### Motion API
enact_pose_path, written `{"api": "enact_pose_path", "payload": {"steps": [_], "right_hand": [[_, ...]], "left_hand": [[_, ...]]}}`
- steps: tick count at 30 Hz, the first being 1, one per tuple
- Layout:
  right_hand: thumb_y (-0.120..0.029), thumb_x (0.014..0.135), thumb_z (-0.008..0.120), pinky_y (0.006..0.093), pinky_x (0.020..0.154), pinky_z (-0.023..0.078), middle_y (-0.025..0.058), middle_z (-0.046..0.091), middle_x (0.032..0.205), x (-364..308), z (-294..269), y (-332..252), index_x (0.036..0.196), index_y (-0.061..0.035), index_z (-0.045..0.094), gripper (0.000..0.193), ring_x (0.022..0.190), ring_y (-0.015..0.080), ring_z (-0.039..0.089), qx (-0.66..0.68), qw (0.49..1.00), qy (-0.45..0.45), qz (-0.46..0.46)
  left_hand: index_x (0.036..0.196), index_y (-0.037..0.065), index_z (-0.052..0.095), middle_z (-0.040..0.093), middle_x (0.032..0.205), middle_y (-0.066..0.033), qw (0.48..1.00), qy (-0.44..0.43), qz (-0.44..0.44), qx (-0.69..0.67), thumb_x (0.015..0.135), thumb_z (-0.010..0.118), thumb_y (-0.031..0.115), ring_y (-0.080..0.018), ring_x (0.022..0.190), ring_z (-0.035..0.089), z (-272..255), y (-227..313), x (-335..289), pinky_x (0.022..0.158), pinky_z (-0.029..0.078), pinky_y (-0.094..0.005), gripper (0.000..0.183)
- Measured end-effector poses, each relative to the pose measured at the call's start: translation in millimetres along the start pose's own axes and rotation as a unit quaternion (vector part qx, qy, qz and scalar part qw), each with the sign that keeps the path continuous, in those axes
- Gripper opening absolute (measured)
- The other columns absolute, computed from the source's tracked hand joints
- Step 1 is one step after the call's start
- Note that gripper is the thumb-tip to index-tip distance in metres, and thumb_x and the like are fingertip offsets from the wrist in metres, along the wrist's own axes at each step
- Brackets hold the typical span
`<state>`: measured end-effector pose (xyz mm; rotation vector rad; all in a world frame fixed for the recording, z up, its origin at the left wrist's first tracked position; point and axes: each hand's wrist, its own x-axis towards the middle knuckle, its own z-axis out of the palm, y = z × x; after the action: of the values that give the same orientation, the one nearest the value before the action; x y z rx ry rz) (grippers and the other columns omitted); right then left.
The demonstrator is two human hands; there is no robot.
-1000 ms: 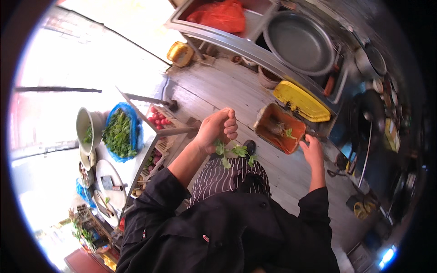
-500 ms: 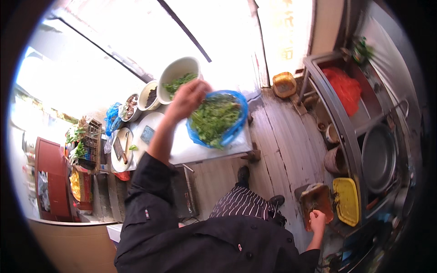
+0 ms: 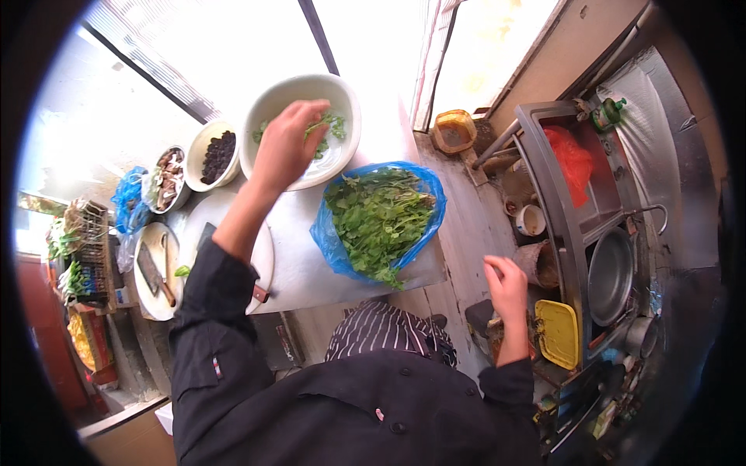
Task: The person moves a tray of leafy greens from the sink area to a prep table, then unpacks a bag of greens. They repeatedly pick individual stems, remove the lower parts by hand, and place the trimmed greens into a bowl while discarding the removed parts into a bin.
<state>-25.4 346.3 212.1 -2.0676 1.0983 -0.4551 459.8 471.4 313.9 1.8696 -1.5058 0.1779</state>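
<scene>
My left hand [image 3: 289, 147] reaches over a large pale bowl [image 3: 350, 147], fingers curved and thumb apart from them. Just beyond the fingertips, loose leafy sprigs [image 3: 334, 124] lie in this bowl; the hand hides part of them. Beside the bowl, to its right and nearer me, sits a blue plastic bag [image 3: 437, 203] opened around a heap of leafy greens [image 3: 377, 221]. My right hand [image 3: 507, 287] is raised off the table's right side, fingers apart and holding nothing.
Left of the bowl stand a smaller bowl of dark pieces [image 3: 220, 155] and a bowl of pale and brown pieces [image 3: 167, 179]. A cleaver [image 3: 148, 268] rests on a round board; another knife handle [image 3: 260, 293] shows under my left arm. A metal sink [image 3: 602, 167] stands right.
My left hand has moved from beside the bag to over the large bowl, and its fingers have parted. The right hand has risen and its fingers have spread. The whole view has shifted.
</scene>
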Motion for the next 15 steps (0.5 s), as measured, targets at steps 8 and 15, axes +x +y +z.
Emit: {"api": "enact_pose_path", "payload": {"steps": [8, 15], "right_hand": [[-0.006, 0.095, 0.077, 0.0424, 0.081, 0.058, 0.0139, 0.070, 0.107, 139.4, 92.6, -86.6, 0.113, -0.0051, 0.080, 0.018, 0.091, 0.0316, 0.072, -0.108, 0.982, -0.044, -0.150], [-0.013, 0.093, 0.079, 0.0477, 0.090, 0.057, 0.0144, 0.069, 0.112, 168.3, 102.3, -108.2, 0.102, -0.0064, 0.079, 0.011, 0.103, 0.0371, 0.070, -0.214, 0.954, -0.140, -0.154]], "left_hand": [[0.121, 0.004, 0.072, 0.076, 0.121, -0.0180, 0.949, -0.172, -0.123, -0.233, 0.097, 0.074, 0.007, -0.0406, 0.111, 0.073, 8.0, 74.5, -131.3, 0.095, 0.060, -0.0460, 0.025], [0.122, 0.004, 0.074, 0.076, 0.131, -0.0169, 0.927, -0.181, -0.154, -0.290, 0.098, 0.075, 0.010, -0.0352, 0.111, 0.076, 43.4, 98.2, -170.6, 0.095, 0.062, -0.0428, 0.025]]}}
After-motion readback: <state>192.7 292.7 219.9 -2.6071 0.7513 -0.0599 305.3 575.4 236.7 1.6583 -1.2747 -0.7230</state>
